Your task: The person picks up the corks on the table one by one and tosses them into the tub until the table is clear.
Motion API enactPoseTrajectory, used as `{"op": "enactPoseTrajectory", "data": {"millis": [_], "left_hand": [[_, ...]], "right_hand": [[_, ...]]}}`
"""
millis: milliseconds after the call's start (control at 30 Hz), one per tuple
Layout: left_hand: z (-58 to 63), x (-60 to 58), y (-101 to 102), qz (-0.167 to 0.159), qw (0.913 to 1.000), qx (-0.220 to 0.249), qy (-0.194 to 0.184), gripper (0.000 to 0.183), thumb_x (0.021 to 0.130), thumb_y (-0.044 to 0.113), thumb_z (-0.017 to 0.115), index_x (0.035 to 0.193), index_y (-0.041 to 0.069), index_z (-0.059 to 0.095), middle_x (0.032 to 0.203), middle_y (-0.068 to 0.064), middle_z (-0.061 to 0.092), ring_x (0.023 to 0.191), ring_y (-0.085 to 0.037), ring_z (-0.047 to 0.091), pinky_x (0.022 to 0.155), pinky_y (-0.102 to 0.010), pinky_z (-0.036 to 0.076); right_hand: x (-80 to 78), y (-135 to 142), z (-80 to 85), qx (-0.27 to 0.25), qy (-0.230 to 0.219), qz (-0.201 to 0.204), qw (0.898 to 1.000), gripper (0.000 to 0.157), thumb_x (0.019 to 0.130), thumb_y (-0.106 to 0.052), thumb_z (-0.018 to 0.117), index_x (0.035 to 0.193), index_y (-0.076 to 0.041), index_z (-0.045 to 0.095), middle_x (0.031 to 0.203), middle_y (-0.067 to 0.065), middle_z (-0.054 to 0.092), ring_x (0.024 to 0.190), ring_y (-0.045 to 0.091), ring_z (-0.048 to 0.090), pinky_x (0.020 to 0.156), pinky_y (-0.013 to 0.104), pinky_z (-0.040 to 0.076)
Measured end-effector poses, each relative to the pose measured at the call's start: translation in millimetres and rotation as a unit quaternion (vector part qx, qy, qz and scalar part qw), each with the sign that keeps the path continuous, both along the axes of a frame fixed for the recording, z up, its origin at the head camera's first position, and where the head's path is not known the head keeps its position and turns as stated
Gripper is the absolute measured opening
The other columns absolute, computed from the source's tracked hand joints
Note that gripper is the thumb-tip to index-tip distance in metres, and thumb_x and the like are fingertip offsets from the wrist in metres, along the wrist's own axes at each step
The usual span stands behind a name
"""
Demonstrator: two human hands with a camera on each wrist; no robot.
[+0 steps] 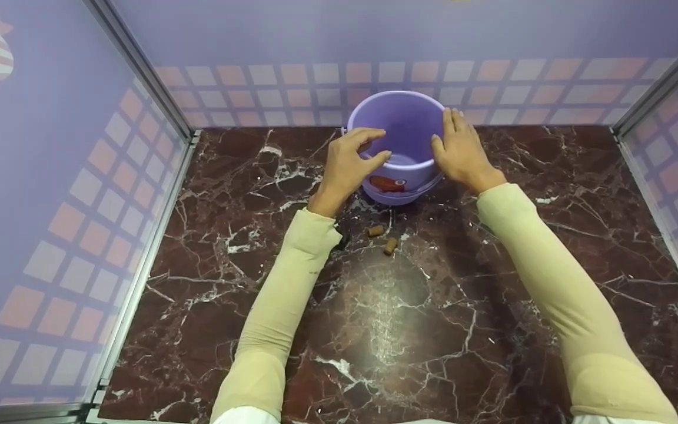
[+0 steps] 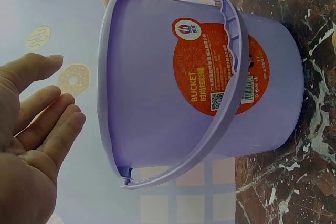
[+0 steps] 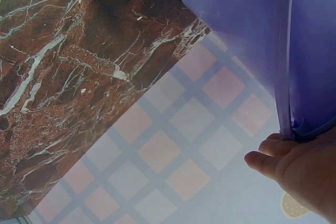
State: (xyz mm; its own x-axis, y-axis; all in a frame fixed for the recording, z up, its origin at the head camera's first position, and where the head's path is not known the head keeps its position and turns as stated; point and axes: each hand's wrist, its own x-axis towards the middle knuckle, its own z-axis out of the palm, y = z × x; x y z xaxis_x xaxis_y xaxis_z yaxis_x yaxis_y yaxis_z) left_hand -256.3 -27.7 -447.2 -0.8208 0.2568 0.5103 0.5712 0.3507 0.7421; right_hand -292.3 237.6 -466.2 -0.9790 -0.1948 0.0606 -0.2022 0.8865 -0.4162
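Note:
A purple plastic bucket (image 1: 405,176) stands upright on the marbled table, its mouth tilted towards my view and its inside showing. Its red label (image 2: 210,66) and lowered handle (image 2: 239,72) show in the left wrist view. At the rim's right side, my right hand (image 1: 464,150) holds the rim, thumb on the inner side and fingers along the outside; the right wrist view shows its fingertips by the handle joint. My left hand (image 1: 352,156) hovers at the rim's near left, thumb and fingers spread apart, holding nothing. In the left wrist view that hand is apart from the rim.
Two small brown cork-like cylinders (image 1: 376,231) lie on the dark marbled tabletop (image 1: 386,330) before the bucket. A black object (image 1: 344,234) is partly hidden by my left sleeve. Purple panels with pale squares (image 1: 309,82) enclose the back and both sides.

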Motion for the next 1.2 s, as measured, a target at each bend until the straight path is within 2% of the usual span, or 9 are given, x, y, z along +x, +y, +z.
{"op": "enactPoseTrajectory", "data": {"millis": [333, 633, 1000, 1200], "left_hand": [[-5.3, 8.4, -1, -0.007, 0.9995, 0.027, 0.018, 0.034, 0.087, 0.003, 0.087, 0.118, -0.007, 0.076, 0.119, -0.021, 0.075, 0.111, -0.031, 0.072, 0.099, -0.026, 0.057], [-5.8, 18.6, -3, 0.005, 0.9997, 0.019, 0.014, 0.034, 0.088, 0.009, 0.089, 0.118, -0.002, 0.079, 0.120, -0.015, 0.077, 0.115, -0.025, 0.071, 0.105, -0.021, 0.050], [-13.4, 29.8, -5, -0.011, 0.9984, 0.053, 0.018, 0.030, 0.088, 0.007, 0.088, 0.114, -0.004, 0.079, 0.116, -0.014, 0.077, 0.112, -0.022, 0.072, 0.098, -0.025, 0.057], [-18.9, 34.7, -7, -0.012, 0.9984, 0.047, 0.029, 0.028, 0.088, 0.003, 0.086, 0.115, -0.003, 0.079, 0.116, -0.014, 0.077, 0.111, -0.024, 0.072, 0.098, -0.027, 0.057]], "right_hand": [[0.7, 1, -1.2, -0.003, 0.007, 0.002, 1.000, 0.073, 0.109, -0.028, 0.035, 0.161, 0.017, 0.013, 0.167, 0.040, 0.015, 0.157, 0.052, 0.012, 0.130, 0.057, 0.008], [1.1, 0, -0.2, -0.003, 0.010, 0.002, 1.000, 0.072, 0.109, -0.028, 0.036, 0.162, 0.017, 0.013, 0.167, 0.040, 0.016, 0.157, 0.054, 0.014, 0.130, 0.057, 0.008], [1.0, 1, -0.3, -0.008, 0.009, 0.002, 1.000, 0.073, 0.110, -0.029, 0.035, 0.162, 0.016, 0.012, 0.167, 0.040, 0.015, 0.157, 0.053, 0.011, 0.131, 0.055, 0.007], [1.3, 1, -0.4, -0.010, 0.001, -0.001, 1.000, 0.073, 0.110, -0.028, 0.035, 0.163, 0.015, 0.012, 0.169, 0.038, 0.013, 0.158, 0.051, 0.009, 0.131, 0.054, 0.005]]}}
